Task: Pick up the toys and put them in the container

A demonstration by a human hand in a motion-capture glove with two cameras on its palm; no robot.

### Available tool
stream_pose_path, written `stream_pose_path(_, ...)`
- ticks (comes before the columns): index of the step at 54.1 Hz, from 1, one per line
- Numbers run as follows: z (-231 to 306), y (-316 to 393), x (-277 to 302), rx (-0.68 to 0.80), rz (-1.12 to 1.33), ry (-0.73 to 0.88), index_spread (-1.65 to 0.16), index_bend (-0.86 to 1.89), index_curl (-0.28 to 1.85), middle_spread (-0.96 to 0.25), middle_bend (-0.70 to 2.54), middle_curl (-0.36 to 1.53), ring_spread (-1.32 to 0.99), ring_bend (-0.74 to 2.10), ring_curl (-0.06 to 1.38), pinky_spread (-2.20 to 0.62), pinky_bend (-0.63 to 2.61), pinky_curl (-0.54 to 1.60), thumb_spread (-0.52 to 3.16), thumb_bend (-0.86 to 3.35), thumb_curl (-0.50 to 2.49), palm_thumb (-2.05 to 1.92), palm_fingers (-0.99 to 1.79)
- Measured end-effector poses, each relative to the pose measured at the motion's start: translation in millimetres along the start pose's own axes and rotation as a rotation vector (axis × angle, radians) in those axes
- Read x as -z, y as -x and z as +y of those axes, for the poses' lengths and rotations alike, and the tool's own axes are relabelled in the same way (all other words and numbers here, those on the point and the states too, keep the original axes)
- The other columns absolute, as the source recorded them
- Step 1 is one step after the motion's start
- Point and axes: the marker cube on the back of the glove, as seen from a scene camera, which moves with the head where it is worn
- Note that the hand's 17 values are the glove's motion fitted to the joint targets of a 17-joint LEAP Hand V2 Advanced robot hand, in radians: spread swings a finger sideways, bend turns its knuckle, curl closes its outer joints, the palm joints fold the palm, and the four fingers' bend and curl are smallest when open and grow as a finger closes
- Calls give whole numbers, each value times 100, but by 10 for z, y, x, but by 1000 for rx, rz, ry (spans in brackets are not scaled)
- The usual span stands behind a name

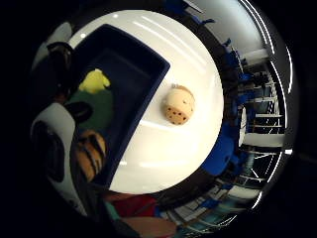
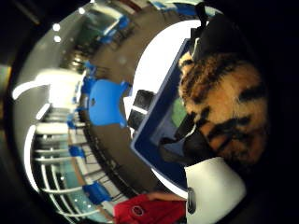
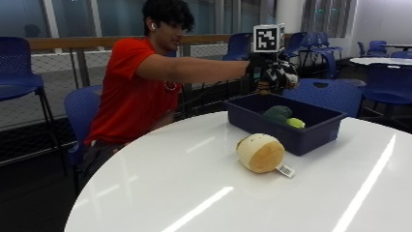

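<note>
Outside view: my gloved right hand [image 3: 273, 75] above far end of dark blue plastic bin [image 3: 283, 122] on white round table [image 3: 193, 193]; green-yellow plush [image 3: 281, 115] inside bin, tan round plush [image 3: 260, 152] just beside bin.
Thumb-side palm view: fingers curled round orange black-striped tiger plush [image 2: 224, 102].
Little-finger-side palm view: tiger plush over bin.

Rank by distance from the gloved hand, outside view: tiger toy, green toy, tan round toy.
1. Tiger toy: held in the right hand, above the container.
2. Green toy: inside the container, below the hand.
3. Tan round toy: on the table, outside the container's near wall.
</note>
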Motion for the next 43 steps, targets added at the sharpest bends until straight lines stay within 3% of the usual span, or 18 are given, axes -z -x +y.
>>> stream_pose_path(13,17,91,-102,-18,-55,116,-45,11,22,-40,11,47,-47,92,51,-48,111,43,86,-2,88,55,77)
stream_pose_path(17,59,57,-101,-2,-33,178,-45,20,25,-32,7,41,-38,80,49,-42,116,46,103,-6,80,36,39)
stream_pose_path(19,81,9,-94,13,-25,184,-44,27,30,-28,17,43,-27,52,44,-32,110,47,107,-8,75,27,-1)
stream_pose_path(21,91,-76,-83,1,-21,164,-43,27,30,-23,18,43,-20,36,41,-23,106,46,110,-9,70,20,-20)
stream_pose_path(28,122,-494,-56,-85,10,96,-41,27,30,-15,15,38,-6,13,26,-7,86,34,115,-7,59,1,-19)
stream_pose_path(43,249,-1420,-226,-220,18,85,-39,21,33,-9,13,33,3,12,19,5,76,30,110,-9,40,-10,-20)
